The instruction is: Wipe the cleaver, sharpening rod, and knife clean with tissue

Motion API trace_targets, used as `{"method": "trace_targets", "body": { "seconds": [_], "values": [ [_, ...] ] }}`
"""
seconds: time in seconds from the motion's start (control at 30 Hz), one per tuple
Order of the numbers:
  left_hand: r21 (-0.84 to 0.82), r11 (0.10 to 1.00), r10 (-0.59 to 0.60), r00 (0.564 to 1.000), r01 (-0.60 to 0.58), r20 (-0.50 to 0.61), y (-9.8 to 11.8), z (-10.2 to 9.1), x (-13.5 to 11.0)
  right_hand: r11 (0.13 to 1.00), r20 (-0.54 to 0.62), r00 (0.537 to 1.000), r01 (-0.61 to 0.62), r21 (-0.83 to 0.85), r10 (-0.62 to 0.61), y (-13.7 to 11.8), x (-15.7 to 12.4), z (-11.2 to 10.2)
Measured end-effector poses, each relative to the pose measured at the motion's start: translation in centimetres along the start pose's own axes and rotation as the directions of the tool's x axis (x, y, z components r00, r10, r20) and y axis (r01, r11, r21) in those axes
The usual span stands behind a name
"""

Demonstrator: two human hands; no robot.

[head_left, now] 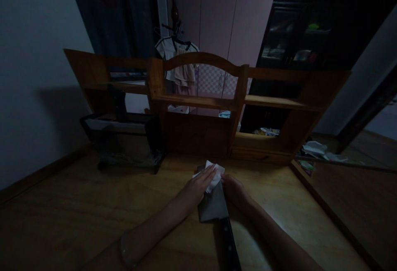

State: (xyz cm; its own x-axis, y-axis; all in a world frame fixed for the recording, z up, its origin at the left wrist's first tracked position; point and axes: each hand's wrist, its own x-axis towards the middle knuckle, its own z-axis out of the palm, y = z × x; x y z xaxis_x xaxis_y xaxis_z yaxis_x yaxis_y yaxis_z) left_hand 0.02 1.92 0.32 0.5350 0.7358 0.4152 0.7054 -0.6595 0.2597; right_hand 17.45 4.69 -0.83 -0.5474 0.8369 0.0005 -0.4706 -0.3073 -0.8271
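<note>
A cleaver (212,207) lies on the wooden desk (93,213), its broad grey blade pointing away and its black handle (228,244) toward me. A crumpled white cloth (217,172) rests on the far end of the blade. My left hand (198,186) lies on that cloth with fingers stretched flat, pressing it against the metal. My right hand (234,190) is curled against the blade's right edge, gripping it there. The room is very dim.
A wooden hutch with shelves (198,102) stands across the back of the desk. A black rack (124,139) sits at its left. Behind are a pink wardrobe (223,19), hanging clothes (180,66) and a dark cabinet (297,43). Papers (314,149) lie at the right.
</note>
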Motion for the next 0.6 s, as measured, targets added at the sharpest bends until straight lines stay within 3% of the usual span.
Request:
{"method": "trace_targets", "body": {
  "seconds": [0.13, 0.6],
  "values": [
    [-0.007, 1.0, 0.019, 1.0, -0.019, 0.024, -0.4, 0.5, -0.1, 1.0, -0.005, 1.0, -0.025, -0.007, 0.025, -0.3, -0.2, 0.2],
    [0.077, 0.984, -0.155, 0.986, 0.16, -0.069, -2.3, 1.9, -0.9, 1.0, -0.003, 1.0, -0.007, -0.022, 0.007, -0.4, -0.5, 0.7]
  ]
}}
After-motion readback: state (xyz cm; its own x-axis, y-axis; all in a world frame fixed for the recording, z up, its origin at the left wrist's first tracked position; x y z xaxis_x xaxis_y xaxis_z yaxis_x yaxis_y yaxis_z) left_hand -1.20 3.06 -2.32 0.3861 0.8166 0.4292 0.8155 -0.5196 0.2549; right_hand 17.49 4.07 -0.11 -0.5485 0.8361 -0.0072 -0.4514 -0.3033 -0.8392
